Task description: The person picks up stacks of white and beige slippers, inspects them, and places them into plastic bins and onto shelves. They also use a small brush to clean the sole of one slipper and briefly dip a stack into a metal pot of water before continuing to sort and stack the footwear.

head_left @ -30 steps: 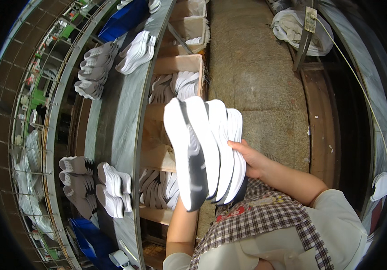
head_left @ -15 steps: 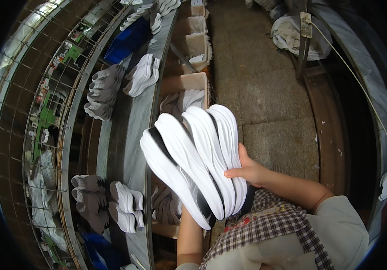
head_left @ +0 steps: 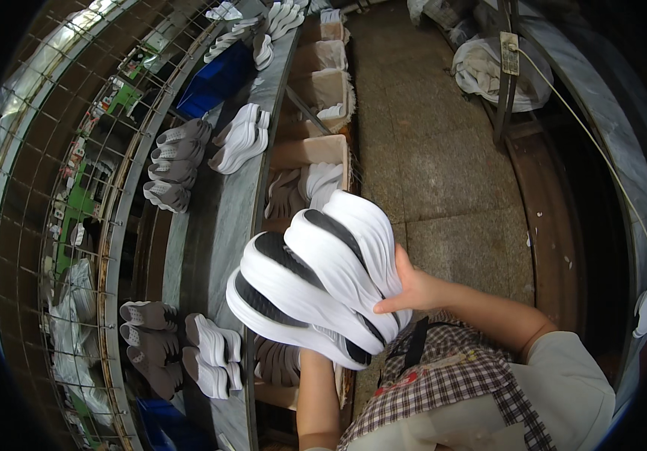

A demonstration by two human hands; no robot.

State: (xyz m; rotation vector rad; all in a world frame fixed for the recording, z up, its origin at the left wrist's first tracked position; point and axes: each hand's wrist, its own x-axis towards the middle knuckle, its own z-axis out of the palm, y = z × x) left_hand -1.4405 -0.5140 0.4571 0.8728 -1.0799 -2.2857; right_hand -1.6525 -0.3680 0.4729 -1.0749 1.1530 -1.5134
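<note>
Several white shoe soles with dark treads form a fanned stack in front of me. My right hand grips the stack's right side, its thumb across the outermost sole and its other fingers mostly hidden behind. From below, my left forearm reaches up under the stack's left end. The soles cover my left hand, so its fingers do not show. Dark strips of tread show in the gaps between the soles.
Along the grey bench at left stand brown-grey shoe uppers, white soles and a blue bin. Fabric-lined bins hold more pieces beside it. A wire mesh runs further left; a metal post rises at right.
The stack has turned, its far ends swinging down and left. The soles have spread apart, so more dark tread shows. My right hand keeps its grip.
</note>
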